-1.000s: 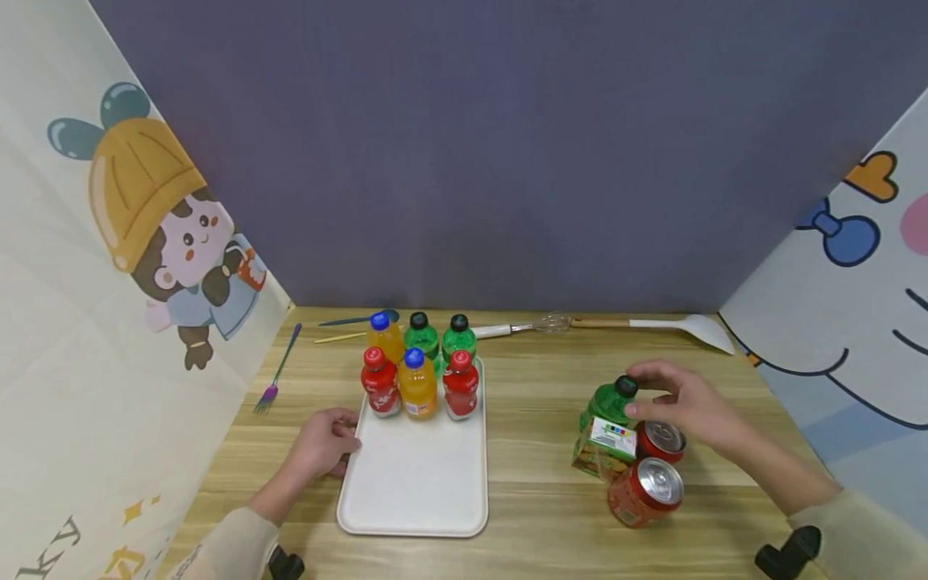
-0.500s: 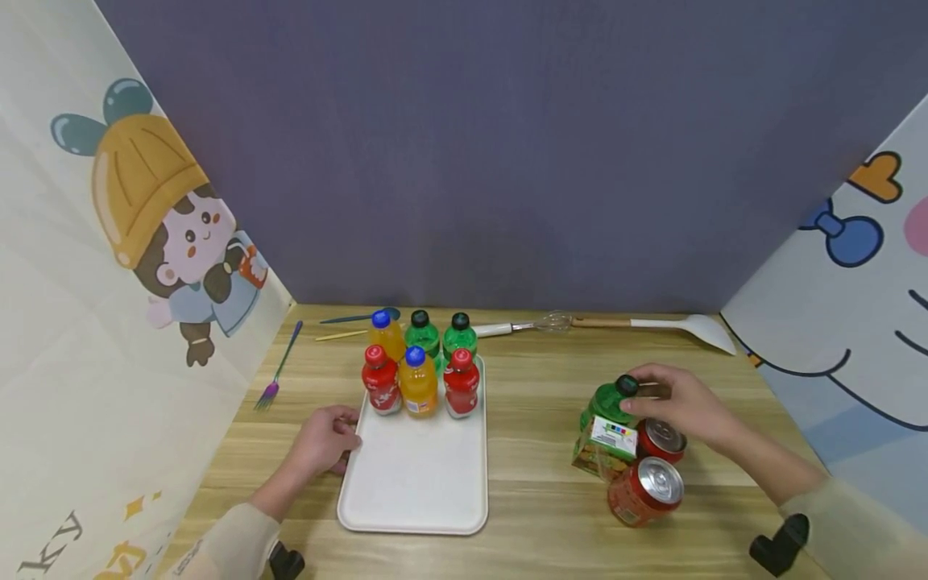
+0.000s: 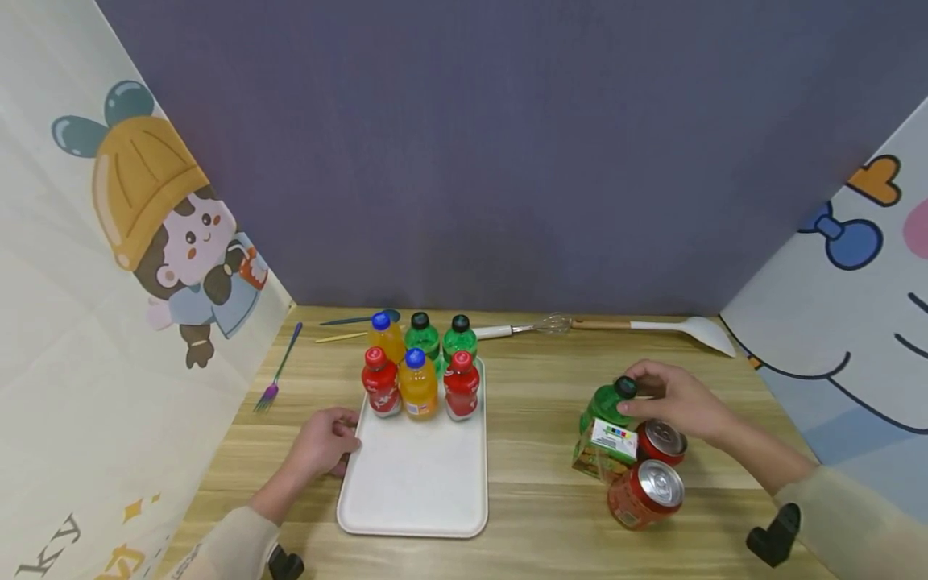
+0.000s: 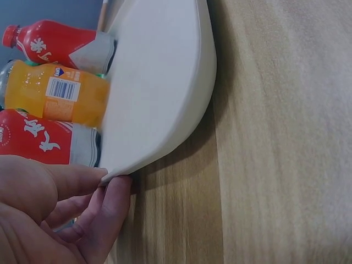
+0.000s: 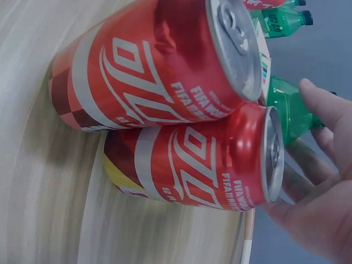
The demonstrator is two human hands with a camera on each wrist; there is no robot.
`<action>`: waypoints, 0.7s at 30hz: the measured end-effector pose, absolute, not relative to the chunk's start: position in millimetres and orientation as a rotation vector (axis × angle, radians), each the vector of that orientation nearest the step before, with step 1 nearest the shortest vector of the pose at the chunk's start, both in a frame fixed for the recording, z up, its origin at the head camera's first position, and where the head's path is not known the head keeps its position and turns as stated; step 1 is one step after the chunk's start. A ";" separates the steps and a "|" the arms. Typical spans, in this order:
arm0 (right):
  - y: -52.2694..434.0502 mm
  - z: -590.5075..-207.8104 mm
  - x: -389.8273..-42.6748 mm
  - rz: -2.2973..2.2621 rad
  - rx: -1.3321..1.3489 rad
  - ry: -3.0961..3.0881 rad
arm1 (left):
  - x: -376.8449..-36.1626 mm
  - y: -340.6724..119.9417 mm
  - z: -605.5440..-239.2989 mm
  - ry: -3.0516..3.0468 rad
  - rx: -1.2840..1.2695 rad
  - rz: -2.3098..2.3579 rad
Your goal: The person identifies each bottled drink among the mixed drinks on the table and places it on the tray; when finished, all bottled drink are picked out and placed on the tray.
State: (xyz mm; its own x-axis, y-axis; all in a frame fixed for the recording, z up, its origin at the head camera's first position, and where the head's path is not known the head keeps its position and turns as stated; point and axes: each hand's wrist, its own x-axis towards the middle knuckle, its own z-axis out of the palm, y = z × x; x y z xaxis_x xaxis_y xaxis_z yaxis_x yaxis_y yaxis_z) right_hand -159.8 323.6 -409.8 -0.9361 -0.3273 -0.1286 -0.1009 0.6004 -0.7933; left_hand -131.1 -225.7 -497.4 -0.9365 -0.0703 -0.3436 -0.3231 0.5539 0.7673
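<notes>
— Six bottles (image 3: 419,369) crowd the tray's (image 3: 413,483) twelve o'clock end, leaving the near part bare. Why is the left hand (image 3: 322,443) there?
— It pinches the rim at nine o'clock, probably to steady it.
— And the right hand (image 3: 670,399)?
— At three o'clock of the tray, fingertips grip the cap of a green bottle (image 3: 605,403), standing beside a carton (image 3: 605,447) and two cans (image 3: 648,483).

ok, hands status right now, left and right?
Left hand: pinching the left edge of the white tray.
Right hand: fingers curled round the cap of the green bottle.
</notes>
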 end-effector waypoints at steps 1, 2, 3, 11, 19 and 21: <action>323.8 -410.6 -159.4 -1.275 -0.348 2.552 | -131.1 -225.8 -497.7 2.521 -0.319 1.325; 323.8 -411.4 -158.9 -1.298 -0.347 2.540 | -131.0 -225.7 -497.6 2.522 -0.318 1.326; 323.9 -412.4 -158.6 -1.323 -0.346 2.525 | -131.1 -225.8 -498.0 2.521 -0.320 1.328; 321.4 -415.9 -158.2 -1.406 -0.318 2.513 | -131.1 -225.6 -497.9 2.523 -0.336 1.328; 318.2 -414.7 -159.0 -1.379 -0.288 2.601 | -128.1 -226.7 -498.8 2.548 -0.280 1.355; 317.0 -411.2 -159.3 -1.356 -0.278 2.638 | -126.9 -227.3 -500.0 2.542 -0.280 1.371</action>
